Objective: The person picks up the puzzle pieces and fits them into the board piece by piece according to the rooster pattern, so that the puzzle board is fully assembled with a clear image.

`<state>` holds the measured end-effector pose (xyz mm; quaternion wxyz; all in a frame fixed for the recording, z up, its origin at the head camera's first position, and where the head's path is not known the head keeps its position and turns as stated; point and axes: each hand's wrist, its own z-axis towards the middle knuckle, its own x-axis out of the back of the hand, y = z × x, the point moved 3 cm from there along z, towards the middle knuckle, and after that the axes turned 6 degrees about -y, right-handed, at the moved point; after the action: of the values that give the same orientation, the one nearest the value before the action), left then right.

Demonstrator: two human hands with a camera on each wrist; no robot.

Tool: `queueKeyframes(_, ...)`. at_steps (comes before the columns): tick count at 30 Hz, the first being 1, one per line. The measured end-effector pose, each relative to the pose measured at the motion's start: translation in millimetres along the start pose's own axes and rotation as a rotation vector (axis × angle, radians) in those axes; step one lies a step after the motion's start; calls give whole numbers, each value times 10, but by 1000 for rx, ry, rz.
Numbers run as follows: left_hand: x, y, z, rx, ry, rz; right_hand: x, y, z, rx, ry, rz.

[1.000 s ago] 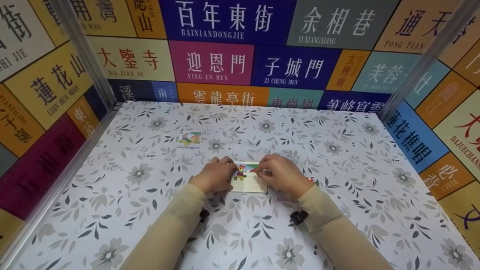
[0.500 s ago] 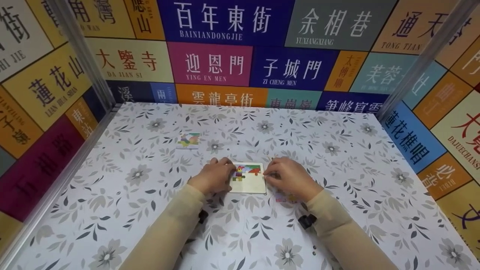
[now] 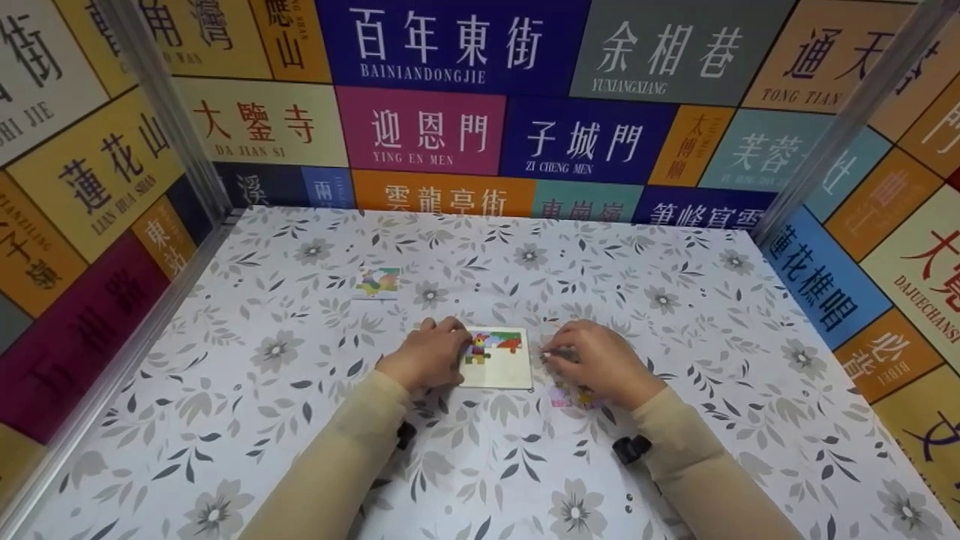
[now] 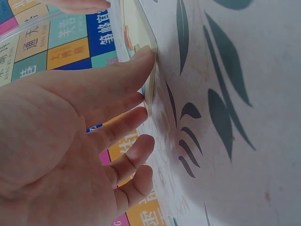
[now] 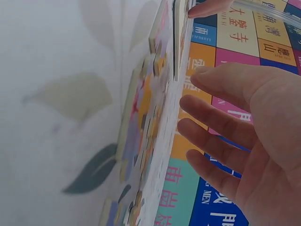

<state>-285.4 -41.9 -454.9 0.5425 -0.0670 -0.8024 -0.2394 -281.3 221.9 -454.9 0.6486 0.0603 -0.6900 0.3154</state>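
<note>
A small jigsaw board (image 3: 510, 371) lies on the table, with colourful joined pieces along its top and upper left and bare cream backing elsewhere. My left hand (image 3: 429, 354) grips its left edge; in the left wrist view the thumb presses the board's rim (image 4: 149, 28) and fingers meet the side. Right of the board, my right hand (image 3: 600, 364) hovers with bent fingers. Its thumb and fingertips stand apart with nothing between them in the right wrist view. Below it lie several loose jigsaw pieces (image 3: 568, 396), partly hidden by the hand in the head view.
A colourful picture card (image 3: 379, 281) lies farther back on the left. The white floral cloth (image 3: 300, 427) covers the table. Printed panels (image 3: 420, 124) with large characters wall in the back and both sides.
My right hand has drawn back from the board's upper right area and moved rightward, uncovering the red and green pieces there and some loose pieces. My left hand keeps its place.
</note>
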Motion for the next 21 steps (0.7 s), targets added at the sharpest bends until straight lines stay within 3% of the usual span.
queueKeyframes(14, -6, -5, -11, 10, -18, -37, 48, 162, -96, -25, -22, -12)
queueKeyframes(21, -9, -9, -19, -9, -1, -18, 109, 258, -141, 34, -60, 24)
